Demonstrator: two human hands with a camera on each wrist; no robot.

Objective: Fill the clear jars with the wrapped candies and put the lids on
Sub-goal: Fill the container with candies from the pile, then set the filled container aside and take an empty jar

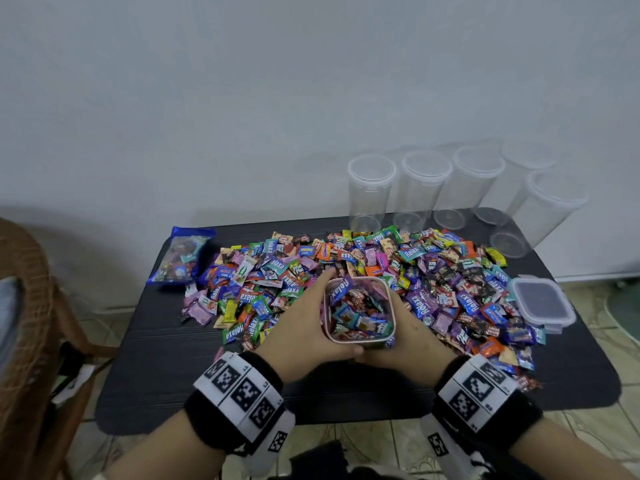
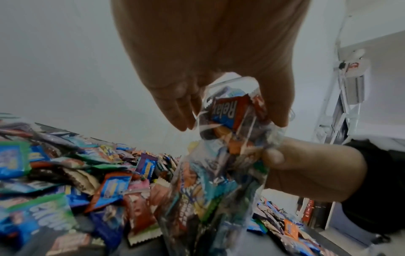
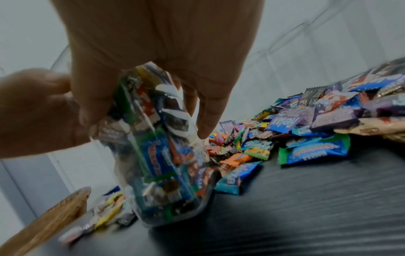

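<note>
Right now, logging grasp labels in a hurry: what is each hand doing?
Left hand: holding the filled clear jar, fingers wrapped round its side.
Right hand: holding the same jar from the other side.

My head view looks down over the table (image 1: 173,382); both wrist views sit low and close, facing inward, sharing the filled jar (image 2: 219,173) with it.

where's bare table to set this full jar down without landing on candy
Bare patches: the black table's near strip between the wrists and the front edge, and the left side below the blue candy bag. Crowded: the wrapped-candy pile fills the middle and right, with the square lid and empty clear jars behind.
</note>
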